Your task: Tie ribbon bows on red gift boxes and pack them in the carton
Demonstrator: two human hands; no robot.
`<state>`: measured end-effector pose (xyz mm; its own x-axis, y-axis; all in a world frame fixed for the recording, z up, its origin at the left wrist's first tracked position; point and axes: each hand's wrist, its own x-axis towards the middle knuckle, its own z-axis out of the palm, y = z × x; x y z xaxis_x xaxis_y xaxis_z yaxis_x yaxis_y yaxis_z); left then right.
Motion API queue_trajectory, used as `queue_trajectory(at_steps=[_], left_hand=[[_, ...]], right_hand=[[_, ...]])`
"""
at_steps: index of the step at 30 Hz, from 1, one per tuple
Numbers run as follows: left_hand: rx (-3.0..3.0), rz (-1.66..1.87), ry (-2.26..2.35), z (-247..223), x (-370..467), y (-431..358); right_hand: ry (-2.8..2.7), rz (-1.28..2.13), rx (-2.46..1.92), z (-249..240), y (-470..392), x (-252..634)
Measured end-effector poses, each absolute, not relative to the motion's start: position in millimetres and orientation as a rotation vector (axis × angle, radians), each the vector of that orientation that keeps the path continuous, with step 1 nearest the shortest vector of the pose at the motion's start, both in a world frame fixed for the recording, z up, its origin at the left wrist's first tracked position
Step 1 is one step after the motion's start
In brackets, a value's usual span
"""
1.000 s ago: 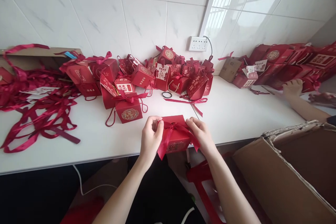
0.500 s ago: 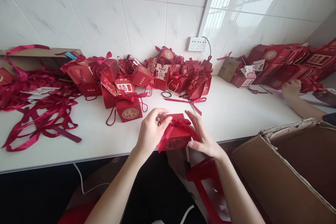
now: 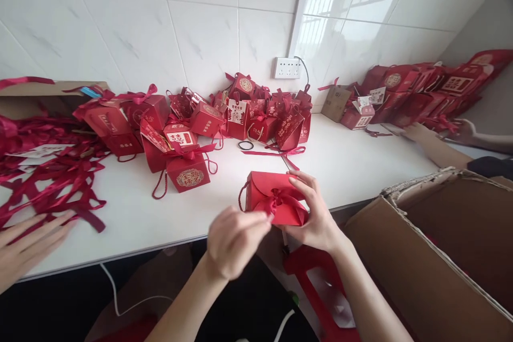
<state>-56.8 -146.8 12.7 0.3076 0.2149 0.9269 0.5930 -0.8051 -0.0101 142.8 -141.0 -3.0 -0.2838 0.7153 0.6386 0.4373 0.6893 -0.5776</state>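
Tabletop [image 3: 340, 181]: smooth, white. Corrugated carton [image 3: 409, 272]: open, ragged-rimmed, at 4 o'clock. Satin ribbons [image 3: 66, 171]: tangled crimson heap, at 9 o'clock. Right hand [image 3: 316, 219]: parted fingers wrapped round the 3 o'clock side of the gift box [image 3: 262, 186]. Left hand [image 3: 236, 238]: blurred, fingers curled nearly closed, at the box's 8 o'clock; hold on ribbon cannot be told. Gift box: red card, curved flap, near centre towards 5 o'clock. Bow [image 3: 276, 197]: glossy, creased, on top.
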Motion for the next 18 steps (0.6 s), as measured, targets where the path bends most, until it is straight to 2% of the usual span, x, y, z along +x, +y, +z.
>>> queue_trajectory(at_steps=[3, 6, 8, 11, 15, 18], left_hand=[[-2.15, -1.498, -1.307, 17, -66, -124], [-2.318, -1.251, -1.768, 12, -64, -104], [-2.55, -1.129, -1.764, 6, -53, -99], [-2.802, -1.086, -1.59, -1, -25, -96], [-2.912, -1.189, -1.4, 4, 21, -91], [-3.011, -1.263, -1.131, 6, 57, -92]], right_hand=[[-1.708, 0.501, -0.987, 3, -155, 156], [-1.169, 1.061, -1.019, 10, -170, 173], [-0.728, 1.384, -0.949, 16, -180, 184], [-0.301, 1.599, -0.785, 26, -198, 194], [-0.2, 1.622, -0.748, 38, -226, 202], [-0.223, 1.432, -0.888, 47, -255, 222]])
